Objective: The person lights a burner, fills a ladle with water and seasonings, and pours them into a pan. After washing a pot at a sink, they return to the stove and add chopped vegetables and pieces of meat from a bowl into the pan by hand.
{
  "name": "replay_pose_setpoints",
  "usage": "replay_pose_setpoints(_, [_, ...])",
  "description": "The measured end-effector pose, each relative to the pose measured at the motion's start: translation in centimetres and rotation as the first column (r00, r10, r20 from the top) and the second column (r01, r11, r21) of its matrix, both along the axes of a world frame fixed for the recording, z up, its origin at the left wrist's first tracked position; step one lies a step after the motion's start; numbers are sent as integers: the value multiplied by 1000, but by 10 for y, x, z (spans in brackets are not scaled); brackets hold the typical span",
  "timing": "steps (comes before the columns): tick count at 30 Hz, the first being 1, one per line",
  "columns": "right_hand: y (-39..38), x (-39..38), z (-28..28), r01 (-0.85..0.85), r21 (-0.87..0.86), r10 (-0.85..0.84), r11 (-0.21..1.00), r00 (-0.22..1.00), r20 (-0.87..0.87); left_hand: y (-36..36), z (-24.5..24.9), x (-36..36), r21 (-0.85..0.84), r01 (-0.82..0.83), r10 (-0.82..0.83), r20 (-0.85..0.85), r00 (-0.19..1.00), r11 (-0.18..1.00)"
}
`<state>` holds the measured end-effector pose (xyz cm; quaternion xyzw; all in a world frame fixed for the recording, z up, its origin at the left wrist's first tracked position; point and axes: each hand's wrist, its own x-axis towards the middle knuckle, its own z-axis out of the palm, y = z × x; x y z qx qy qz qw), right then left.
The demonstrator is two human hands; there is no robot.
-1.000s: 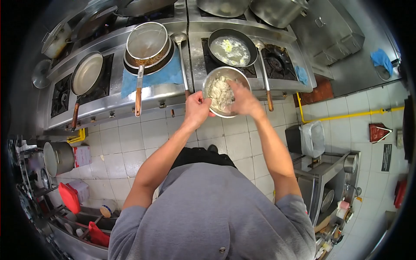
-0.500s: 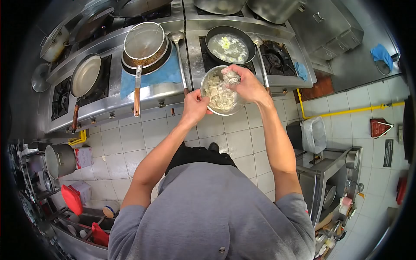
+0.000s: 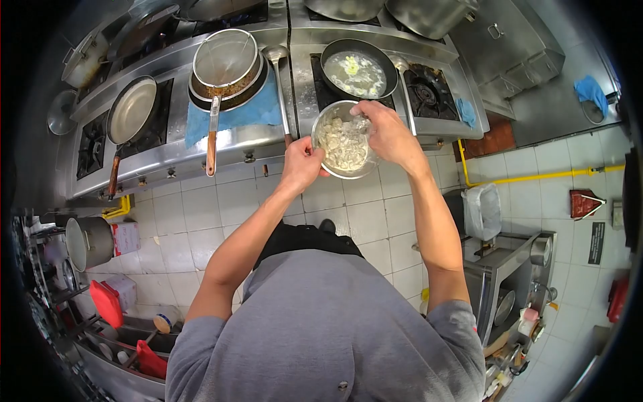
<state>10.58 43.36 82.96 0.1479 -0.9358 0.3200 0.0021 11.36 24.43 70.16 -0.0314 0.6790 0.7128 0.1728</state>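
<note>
One bowl [image 3: 370, 163] of pale pieces [image 3: 343, 149]; left hand [image 3: 303, 164] pinched shut on its rim.
Bowl sits just right of that grip, pieces lying inside. Right hand [image 3: 394, 136] at the opposite, far side of the bowl, fingers curled; cannot tell whether they hold a piece. Step in hand, judged: working the pieces by hand. Next move seems to call for a firm left pinch, bowl kept level. Beyond the grips: pan [image 3: 390, 72] with liquid [image 3: 370, 78] and yellowish bits [image 3: 351, 65], on the stove [image 3: 302, 94].
</note>
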Motion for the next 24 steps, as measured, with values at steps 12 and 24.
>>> replay_pose_setpoints(12, [25,-16,-17,2,-461,132,887,957,258,3,2,6,44,-40,40,6,999,998])
replay_pose_setpoints(24, [6,5,-40,-10,-26,14,1000,988,152,2,0,7,6,-15,15,-25,1000,1000])
